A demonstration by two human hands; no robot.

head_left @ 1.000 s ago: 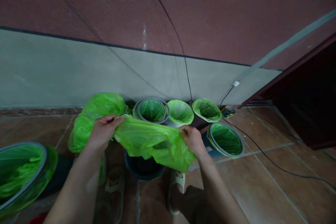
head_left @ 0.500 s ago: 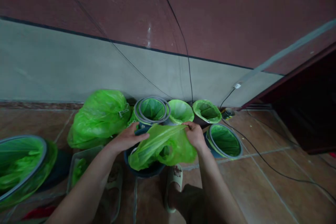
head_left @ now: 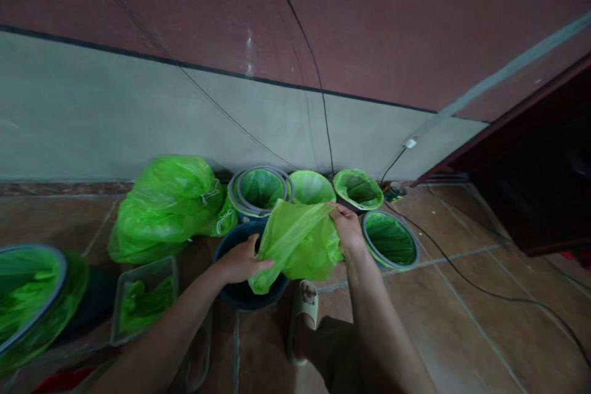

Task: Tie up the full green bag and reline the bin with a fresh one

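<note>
A thin green plastic bag hangs spread between my hands, partly over a dark blue bin. My right hand is closed on the bag's upper right corner. At the bag's left edge is my left hand, its thumb and fingers apart and the thumb tip at the plastic; whether it touches cannot be made out. The bag covers the right part of the bin's opening.
Several lined bins stand by the wall, among them a ringed bin and a tilted bin. A full green bag, a clear tub and a large lined bin are left. A black cable crosses the floor right.
My left hand has moved lower and right along the bag's left edge. The bag's left part has shifted right, uncovering more of the blue bin. The view has shifted slightly.
</note>
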